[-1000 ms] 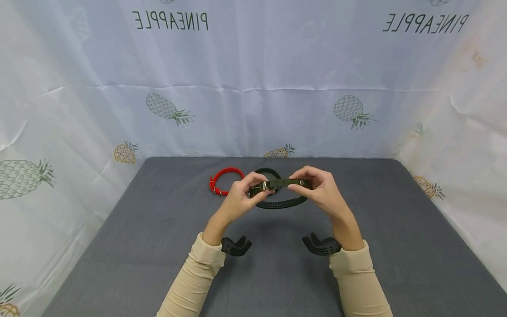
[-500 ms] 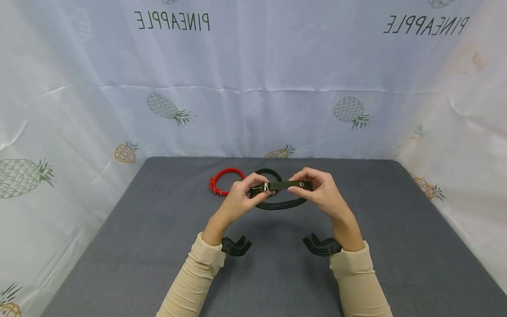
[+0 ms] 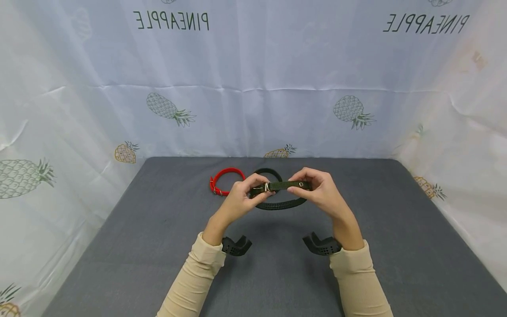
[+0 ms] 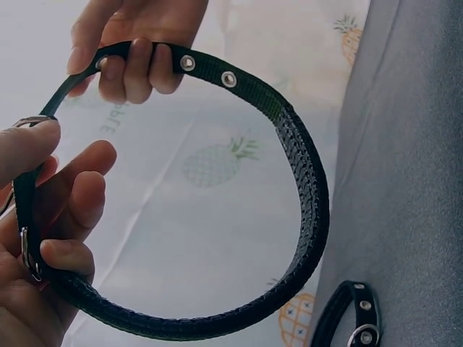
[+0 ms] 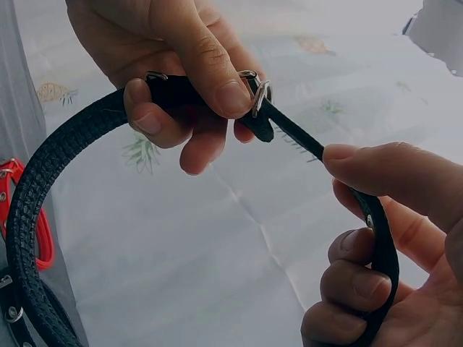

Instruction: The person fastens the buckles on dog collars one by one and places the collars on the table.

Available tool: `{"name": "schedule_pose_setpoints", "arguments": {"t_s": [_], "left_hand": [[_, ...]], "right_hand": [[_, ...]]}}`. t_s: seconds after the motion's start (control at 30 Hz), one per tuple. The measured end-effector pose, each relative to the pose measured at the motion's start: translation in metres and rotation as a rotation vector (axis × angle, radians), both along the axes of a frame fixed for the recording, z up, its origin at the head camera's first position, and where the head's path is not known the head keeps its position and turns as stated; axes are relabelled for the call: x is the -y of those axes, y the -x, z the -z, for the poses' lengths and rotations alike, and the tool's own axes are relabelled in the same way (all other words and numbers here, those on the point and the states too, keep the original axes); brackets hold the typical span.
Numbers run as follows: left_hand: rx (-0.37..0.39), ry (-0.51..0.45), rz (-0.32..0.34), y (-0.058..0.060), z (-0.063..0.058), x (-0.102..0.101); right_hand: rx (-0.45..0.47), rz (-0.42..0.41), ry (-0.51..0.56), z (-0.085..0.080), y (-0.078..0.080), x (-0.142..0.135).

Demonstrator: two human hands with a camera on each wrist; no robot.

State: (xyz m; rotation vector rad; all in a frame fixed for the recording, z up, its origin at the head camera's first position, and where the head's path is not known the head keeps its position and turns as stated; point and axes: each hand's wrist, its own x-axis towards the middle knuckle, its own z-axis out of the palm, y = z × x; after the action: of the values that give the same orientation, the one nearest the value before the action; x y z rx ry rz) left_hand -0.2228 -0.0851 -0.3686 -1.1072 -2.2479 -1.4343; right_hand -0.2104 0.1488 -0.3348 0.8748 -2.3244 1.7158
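Observation:
A dark green pet collar (image 3: 288,186), buckled into a loop, is held up above the table by both hands. My left hand (image 3: 239,197) pinches it at the buckle end, beside a metal ring (image 5: 262,97). With thumb and fingers, my right hand (image 3: 324,193) grips the strap end that has metal eyelets (image 4: 228,79). Between the hands the strap runs nearly straight. Its padded, textured part (image 4: 309,195) hangs below as a wide curve. How far the strap end passes through the buckle is hard to tell, since fingers cover part of it.
Behind the hands, a red collar (image 3: 229,170) lies looped on the grey table (image 3: 158,229). Beside it lies another dark collar (image 3: 266,170), partly hidden by the left hand and the held collar. A pineapple-print curtain (image 3: 253,119) encloses the table's back and sides.

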Motion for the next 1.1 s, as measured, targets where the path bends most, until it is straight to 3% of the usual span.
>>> {"name": "schedule_pose_setpoints", "arguments": {"t_s": [0.83,1.1], "left_hand": [[-0.024,0.036,0.014,0.0001,0.0012,0.0004],[-0.021,0.04,0.013,0.0004,0.0007,0.0005]], "right_hand": [[0.0,-0.001,-0.049,0.0021,0.0017,0.002],[-0.011,-0.016,-0.017,0.0043,0.0032,0.002]]}}
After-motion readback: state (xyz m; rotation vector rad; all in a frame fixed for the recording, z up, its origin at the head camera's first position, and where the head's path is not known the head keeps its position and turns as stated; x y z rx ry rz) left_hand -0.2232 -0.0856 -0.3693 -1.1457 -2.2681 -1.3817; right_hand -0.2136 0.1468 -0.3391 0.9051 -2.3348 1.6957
